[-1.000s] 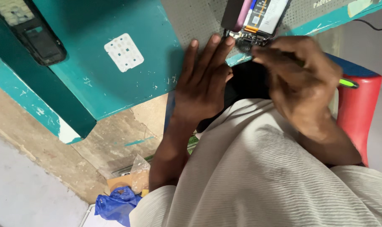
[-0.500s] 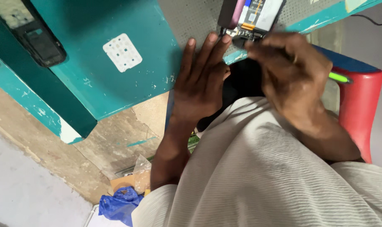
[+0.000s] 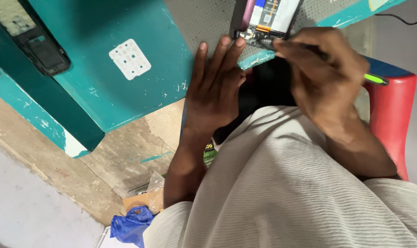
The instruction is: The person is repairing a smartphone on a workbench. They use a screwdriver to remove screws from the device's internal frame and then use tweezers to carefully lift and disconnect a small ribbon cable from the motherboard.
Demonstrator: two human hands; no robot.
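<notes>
We find the right hand (image 3: 325,80) pinching a green-handled tool (image 3: 376,79), tip on the opened phone (image 3: 268,18) just ahead of it; the left hand (image 3: 215,89), flat and empty, steadies alongside.

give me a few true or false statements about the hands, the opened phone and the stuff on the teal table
1. The right hand holds a thin tool with a green end, its tip at the opened phone. True.
2. The left hand grips the tool. False: it lies flat on the teal table, its fingers reaching toward the phone's lower edge.
3. A white sticker with small squares sits on the table, left of the left hand. True.
4. The dark handset at far left is touched by the left hand. False: it lies well apart from both hands.
5. The stool beside the right arm is blue all over. False: its side is red.
</notes>
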